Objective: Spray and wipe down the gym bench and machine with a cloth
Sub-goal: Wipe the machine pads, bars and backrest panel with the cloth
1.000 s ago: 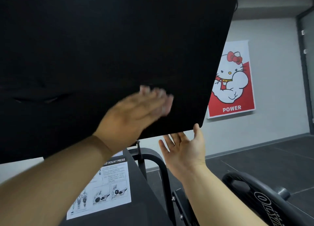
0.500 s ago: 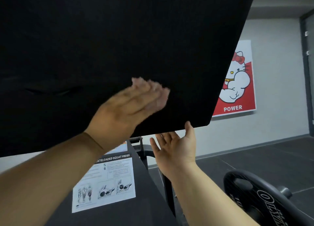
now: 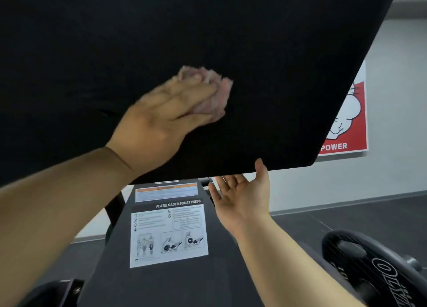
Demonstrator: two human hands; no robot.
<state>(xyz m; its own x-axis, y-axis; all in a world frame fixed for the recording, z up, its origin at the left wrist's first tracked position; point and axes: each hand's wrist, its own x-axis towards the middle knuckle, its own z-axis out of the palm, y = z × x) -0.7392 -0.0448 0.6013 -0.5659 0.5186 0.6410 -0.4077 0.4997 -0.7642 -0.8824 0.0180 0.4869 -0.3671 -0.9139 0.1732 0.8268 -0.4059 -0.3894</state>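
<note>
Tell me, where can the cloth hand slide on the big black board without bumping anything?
The black pad is bare right of the pink cloth, out to its right edge, and above the cloth to the top. It is crowded at the lower edge, where the right hand reaches up under it, and the left hand covers the middle.

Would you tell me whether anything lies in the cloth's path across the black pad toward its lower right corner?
Nothing visible does. The left hand presses the cloth on the black pad, and the pad is bare from there to the corner. The right hand is open at the pad's lower edge.
</note>
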